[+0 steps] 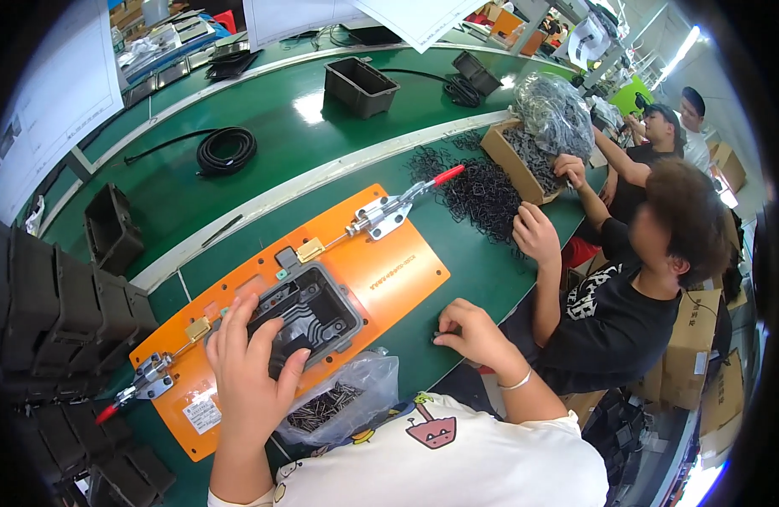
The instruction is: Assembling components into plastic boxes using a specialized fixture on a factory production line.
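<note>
A dark grey plastic box (352, 319) without a lid sits in an orange fixture plate (398, 279), with ribs and dark parts inside. My left hand (252, 359) lies over the box's left end, fingers spread and thumb apart, partly hiding it. Right of the plate, my right hand (475, 331) is closed in a pinch above the green bench. Something small and dark shows at its fingertips, too small to name. Toggle clamps with red handles stand at both ends of the plate, the far clamp (381, 215) and the near clamp (157, 372). A plastic bag of screws (326, 410) lies in front.
Black clips (478, 190) lie heaped beside a cardboard box (506, 162) of grey parts, where a co-worker's hands (537, 232) are busy. Black boxes (72, 304) are stacked at left. A coiled cable (226, 150) and an empty-looking box (360, 87) stand farther back.
</note>
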`<state>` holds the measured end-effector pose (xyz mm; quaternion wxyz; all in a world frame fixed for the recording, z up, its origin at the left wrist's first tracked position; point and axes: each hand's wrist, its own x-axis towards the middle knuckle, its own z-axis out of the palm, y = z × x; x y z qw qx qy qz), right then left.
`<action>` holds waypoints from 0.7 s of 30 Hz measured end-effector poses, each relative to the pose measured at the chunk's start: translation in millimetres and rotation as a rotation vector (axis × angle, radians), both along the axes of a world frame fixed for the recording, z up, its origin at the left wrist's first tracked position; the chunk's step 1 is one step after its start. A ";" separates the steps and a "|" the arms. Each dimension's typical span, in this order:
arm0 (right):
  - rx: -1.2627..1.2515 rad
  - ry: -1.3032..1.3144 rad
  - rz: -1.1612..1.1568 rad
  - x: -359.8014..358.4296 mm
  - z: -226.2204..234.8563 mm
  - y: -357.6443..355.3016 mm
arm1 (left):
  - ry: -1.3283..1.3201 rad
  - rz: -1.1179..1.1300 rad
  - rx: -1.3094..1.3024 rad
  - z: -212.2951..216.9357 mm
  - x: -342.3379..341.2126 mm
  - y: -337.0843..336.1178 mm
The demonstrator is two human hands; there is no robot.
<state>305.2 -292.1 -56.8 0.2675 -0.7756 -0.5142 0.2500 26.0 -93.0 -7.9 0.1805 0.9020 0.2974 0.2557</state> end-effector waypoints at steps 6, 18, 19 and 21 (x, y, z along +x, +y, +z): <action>0.126 0.406 0.330 -9.7 54.9 40.5 | 0.106 0.022 0.009 12.8 -5.0 -14.2; 0.329 0.176 0.690 -126.7 73.2 257.6 | 0.372 -0.017 0.040 -2.6 1.3 -34.0; 0.248 0.173 0.704 -130.1 70.0 265.9 | 0.364 -0.017 0.037 -3.2 1.5 -34.1; 0.158 0.228 0.707 -135.4 68.6 275.8 | 0.376 -0.019 0.034 -4.8 1.0 -34.4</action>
